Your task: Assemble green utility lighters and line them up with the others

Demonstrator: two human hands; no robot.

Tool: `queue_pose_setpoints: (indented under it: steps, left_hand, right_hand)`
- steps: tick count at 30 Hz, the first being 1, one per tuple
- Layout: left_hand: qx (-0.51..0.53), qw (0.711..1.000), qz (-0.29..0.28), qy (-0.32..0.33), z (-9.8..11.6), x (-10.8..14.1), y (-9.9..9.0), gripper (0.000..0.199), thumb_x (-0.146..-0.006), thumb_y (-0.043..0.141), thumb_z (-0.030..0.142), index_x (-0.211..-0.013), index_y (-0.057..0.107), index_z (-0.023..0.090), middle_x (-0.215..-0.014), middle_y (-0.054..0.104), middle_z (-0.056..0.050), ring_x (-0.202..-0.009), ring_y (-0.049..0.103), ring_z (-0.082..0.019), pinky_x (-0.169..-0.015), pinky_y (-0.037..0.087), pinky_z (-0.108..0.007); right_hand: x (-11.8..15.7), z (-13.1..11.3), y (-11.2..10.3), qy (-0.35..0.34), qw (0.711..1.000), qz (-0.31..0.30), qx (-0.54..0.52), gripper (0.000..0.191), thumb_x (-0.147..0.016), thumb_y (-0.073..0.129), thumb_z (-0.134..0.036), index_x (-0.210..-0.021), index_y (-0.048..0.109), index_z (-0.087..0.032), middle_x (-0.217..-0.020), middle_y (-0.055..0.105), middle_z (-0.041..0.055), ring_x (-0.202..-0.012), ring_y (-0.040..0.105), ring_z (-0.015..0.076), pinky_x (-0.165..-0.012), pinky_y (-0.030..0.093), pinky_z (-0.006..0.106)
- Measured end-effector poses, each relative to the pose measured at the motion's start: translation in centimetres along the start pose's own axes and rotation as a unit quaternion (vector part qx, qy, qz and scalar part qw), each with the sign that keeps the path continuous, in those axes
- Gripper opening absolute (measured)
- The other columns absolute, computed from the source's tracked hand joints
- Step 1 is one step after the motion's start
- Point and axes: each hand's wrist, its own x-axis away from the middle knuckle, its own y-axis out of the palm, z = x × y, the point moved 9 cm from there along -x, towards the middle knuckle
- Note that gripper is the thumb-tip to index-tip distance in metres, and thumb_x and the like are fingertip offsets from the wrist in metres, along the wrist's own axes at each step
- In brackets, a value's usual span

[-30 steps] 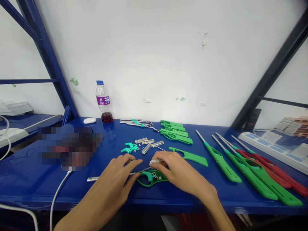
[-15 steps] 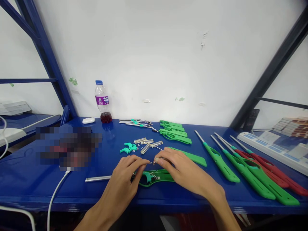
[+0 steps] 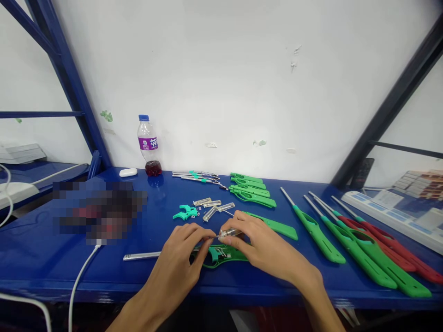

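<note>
clear tank (image 3: 231, 233) between the hands (image 3: 254, 237)

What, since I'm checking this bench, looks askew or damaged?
One green shell lies apart from the row of shells behind it, partly hidden by the right hand. The clear parts lie at mixed angles. Ragged patches mark the wall, perhaps peeled.

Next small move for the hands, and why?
Probably press the thin piece gently onto the clear tank's near end: the left hand pinches that piece, the right hand grips the tank, and their ends meet or nearly so. Whether they're joined is too small to tell. The green shell lies open under both hands.
</note>
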Motion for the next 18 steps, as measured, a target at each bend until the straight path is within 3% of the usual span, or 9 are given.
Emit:
queue_pose_setpoints:
  steps: [10, 14, 18]
  left_hand:
    - [-0.004, 1.0, 0.004, 0.011, 0.17, -0.05, 0.04, 0.018, -0.103, 0.058, 0.013, -0.111, 0.066, 0.026, -0.099, 0.072, 0.002, -0.089, 0.067, -0.019, -0.08, 0.047, -0.033]
    - [-0.011, 1.0, 0.007, 0.018, 0.34, -0.03, -0.06, 0.017, -0.104, 0.057, 0.013, -0.111, 0.067, 0.026, -0.098, 0.072, 0.002, -0.087, 0.067, -0.019, -0.08, 0.047, -0.033]
    - [-0.012, 1.0, 0.006, 0.008, 0.43, -0.14, -0.21, 0.016, -0.104, 0.056, 0.015, -0.108, 0.067, 0.026, -0.096, 0.072, 0.002, -0.085, 0.067, -0.019, -0.079, 0.047, -0.033]
  right_hand:
    - [0.11, 0.38, 0.13, 0.013, 1.0, -0.008, -0.005, 0.028, -0.11, 0.048, -0.049, -0.116, 0.07, -0.032, -0.111, 0.072, 0.0008, -0.115, 0.064, 0.0271, -0.099, 0.046, 0.04]
    - [-0.06, 0.34, 0.33, 0.01, 1.0, -0.012, -0.009, 0.027, -0.11, 0.049, -0.048, -0.119, 0.069, -0.032, -0.115, 0.071, 0.0008, -0.11, 0.064, 0.0256, -0.095, 0.047, 0.038]
    - [-0.16, 0.07, -0.09, 0.002, 1.0, -0.001, -0.007, 0.022, -0.11, 0.052, -0.04, -0.112, 0.071, -0.029, -0.106, 0.068, 0.0009, -0.098, 0.065, 0.0216, -0.087, 0.047, 0.035]
